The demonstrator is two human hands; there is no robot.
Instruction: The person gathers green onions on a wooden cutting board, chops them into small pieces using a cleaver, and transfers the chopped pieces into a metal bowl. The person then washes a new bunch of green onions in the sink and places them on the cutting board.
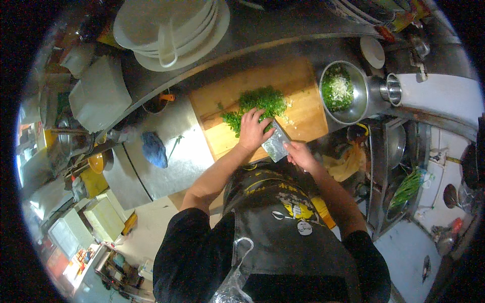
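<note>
A pile of chopped green herbs (262,99) lies on a wooden cutting board (308,121). My left hand (253,130) rests over the near side of the pile with its fingers spread, the fingertips touching the greens and the cleaver's edge area. In my right hand (301,154) is a wide-bladed cleaver (277,141), its blade beside my left fingers and dotted with green bits. Small pale pieces (290,119) are scattered to the right of the pile. Beyond the board's right edge, a steel bowl (364,92) contains chopped greens topped with chopped white pieces.
A blue cloth (154,149) and a green scrap (175,146) lie on the steel counter (182,166) at left. Stacked white plates (132,22) stand on the shelf above. A small steel cup (394,89) sits right of the bowl. Long green stalks (407,187) lie lower right.
</note>
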